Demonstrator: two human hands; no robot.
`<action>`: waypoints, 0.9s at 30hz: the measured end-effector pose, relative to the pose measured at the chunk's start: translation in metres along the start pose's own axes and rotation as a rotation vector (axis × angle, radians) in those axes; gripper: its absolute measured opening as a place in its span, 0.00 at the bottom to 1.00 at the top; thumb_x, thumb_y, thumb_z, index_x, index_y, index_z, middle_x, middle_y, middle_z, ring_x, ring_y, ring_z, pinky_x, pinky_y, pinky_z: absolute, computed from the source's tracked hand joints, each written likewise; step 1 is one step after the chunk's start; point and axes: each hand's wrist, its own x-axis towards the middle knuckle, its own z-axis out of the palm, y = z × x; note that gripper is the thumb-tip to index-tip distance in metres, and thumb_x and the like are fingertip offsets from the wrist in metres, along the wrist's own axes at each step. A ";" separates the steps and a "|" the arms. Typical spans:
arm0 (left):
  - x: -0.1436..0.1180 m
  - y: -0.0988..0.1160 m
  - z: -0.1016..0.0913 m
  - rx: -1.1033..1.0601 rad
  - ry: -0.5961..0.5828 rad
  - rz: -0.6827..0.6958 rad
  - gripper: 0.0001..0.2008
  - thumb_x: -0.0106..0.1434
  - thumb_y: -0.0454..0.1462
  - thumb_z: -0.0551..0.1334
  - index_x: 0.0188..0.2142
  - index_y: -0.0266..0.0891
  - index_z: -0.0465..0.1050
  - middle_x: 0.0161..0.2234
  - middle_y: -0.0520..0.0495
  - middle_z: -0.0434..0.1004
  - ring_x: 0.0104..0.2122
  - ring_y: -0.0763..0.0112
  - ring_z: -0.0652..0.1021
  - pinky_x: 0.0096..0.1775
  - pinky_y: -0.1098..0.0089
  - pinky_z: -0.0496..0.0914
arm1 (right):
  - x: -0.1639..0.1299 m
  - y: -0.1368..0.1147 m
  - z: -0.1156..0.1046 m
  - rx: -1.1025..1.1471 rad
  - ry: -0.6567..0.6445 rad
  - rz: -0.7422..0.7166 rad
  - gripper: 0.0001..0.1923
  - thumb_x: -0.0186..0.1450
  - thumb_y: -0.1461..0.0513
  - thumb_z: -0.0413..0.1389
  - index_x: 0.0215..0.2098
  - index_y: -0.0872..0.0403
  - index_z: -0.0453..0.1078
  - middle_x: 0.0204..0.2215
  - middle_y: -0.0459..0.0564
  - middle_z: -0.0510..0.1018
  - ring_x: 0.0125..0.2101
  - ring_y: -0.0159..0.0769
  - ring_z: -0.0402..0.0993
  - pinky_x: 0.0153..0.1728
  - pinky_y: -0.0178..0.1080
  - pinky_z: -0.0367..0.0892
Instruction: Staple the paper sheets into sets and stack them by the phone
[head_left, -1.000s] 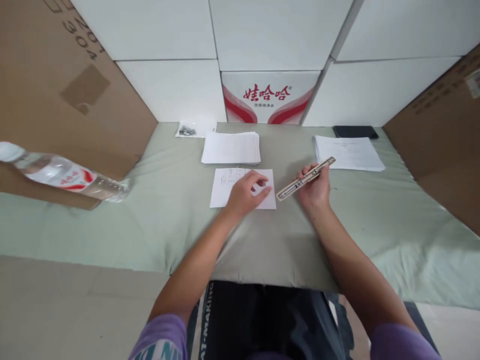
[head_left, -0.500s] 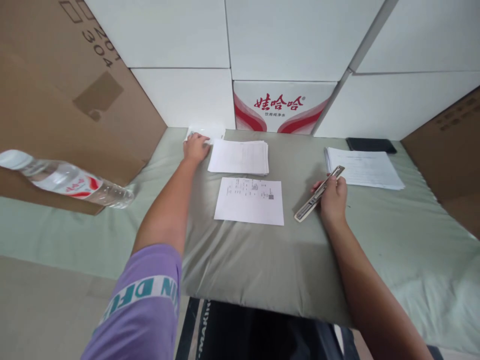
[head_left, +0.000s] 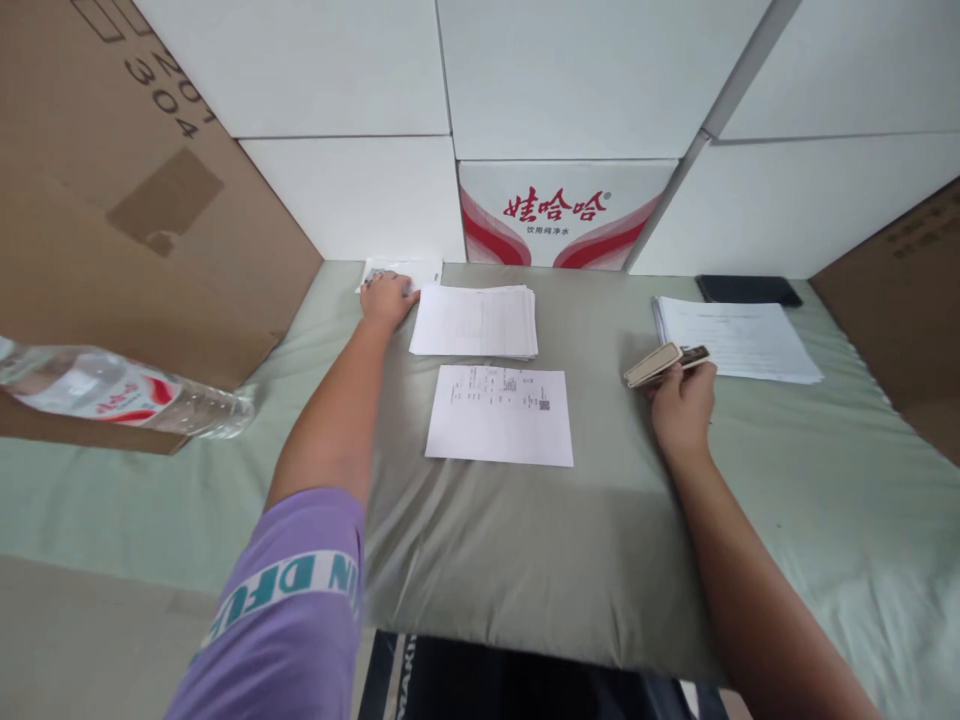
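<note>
1. Small clear plastic bag point(head_left: 397, 272) of dark bits is lying at the far edge of the tabletop point(head_left: 487, 540), just left of the stack of white paper sheets point(head_left: 474, 321).
2. It is touched by the left hand point(head_left: 386, 298), fingers curled down onto it.
3. A slim tan metal strip point(head_left: 664, 362) is pinched in the right hand point(head_left: 681, 400), right of the stack.
4. A single printed white sheet point(head_left: 500, 415) is laid just in front of the stack.

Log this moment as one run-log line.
left hand: on small clear plastic bag | right hand: gripping flat beige stapler | single printed sheet: untouched
</note>
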 end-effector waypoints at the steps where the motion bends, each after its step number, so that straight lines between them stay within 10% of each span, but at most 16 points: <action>1: -0.001 0.000 0.000 -0.022 0.014 -0.007 0.22 0.69 0.47 0.57 0.56 0.40 0.75 0.61 0.36 0.71 0.61 0.45 0.66 0.60 0.49 0.59 | 0.000 0.000 -0.001 -0.016 0.004 0.004 0.11 0.71 0.52 0.45 0.42 0.51 0.58 0.33 0.55 0.74 0.31 0.44 0.71 0.35 0.45 0.64; 5: -0.017 0.012 -0.012 -0.200 0.211 -0.086 0.19 0.70 0.43 0.55 0.56 0.39 0.73 0.58 0.38 0.74 0.59 0.53 0.70 0.60 0.55 0.60 | -0.006 -0.016 -0.006 -0.058 0.011 -0.045 0.11 0.69 0.53 0.48 0.42 0.51 0.60 0.32 0.54 0.74 0.30 0.42 0.70 0.35 0.43 0.63; 8: -0.054 0.063 -0.032 -0.445 0.519 -0.026 0.17 0.74 0.43 0.51 0.52 0.39 0.73 0.50 0.39 0.77 0.51 0.59 0.74 0.55 0.60 0.65 | -0.017 -0.035 -0.010 -0.075 -0.056 -0.094 0.11 0.68 0.53 0.50 0.41 0.51 0.60 0.28 0.50 0.73 0.27 0.40 0.67 0.32 0.41 0.62; 13: -0.153 0.201 -0.048 -0.763 0.163 0.697 0.24 0.65 0.54 0.64 0.52 0.42 0.76 0.38 0.48 0.79 0.31 0.70 0.76 0.36 0.69 0.69 | -0.035 -0.055 -0.012 -0.085 -0.209 -0.156 0.12 0.67 0.51 0.52 0.42 0.49 0.61 0.28 0.49 0.73 0.26 0.39 0.67 0.31 0.40 0.60; 16: -0.188 0.248 -0.042 -0.777 0.054 0.711 0.15 0.68 0.47 0.64 0.47 0.42 0.79 0.39 0.46 0.80 0.35 0.68 0.79 0.36 0.68 0.70 | -0.039 -0.055 -0.014 0.006 -0.218 -0.188 0.14 0.67 0.49 0.54 0.42 0.49 0.62 0.29 0.48 0.74 0.27 0.39 0.68 0.32 0.40 0.61; 20: -0.194 0.250 -0.027 -0.803 0.005 0.675 0.10 0.70 0.38 0.60 0.37 0.40 0.81 0.33 0.46 0.81 0.31 0.68 0.78 0.36 0.67 0.70 | -0.032 -0.048 -0.015 0.249 -0.044 -0.026 0.15 0.68 0.48 0.53 0.38 0.48 0.58 0.27 0.45 0.72 0.27 0.37 0.70 0.30 0.39 0.64; 27: -0.191 0.244 0.006 -0.824 -0.080 0.652 0.13 0.69 0.36 0.60 0.49 0.45 0.81 0.40 0.48 0.85 0.36 0.65 0.81 0.40 0.65 0.74 | -0.011 -0.037 -0.009 0.683 0.062 0.293 0.15 0.65 0.49 0.54 0.37 0.48 0.56 0.26 0.42 0.71 0.22 0.32 0.72 0.17 0.33 0.58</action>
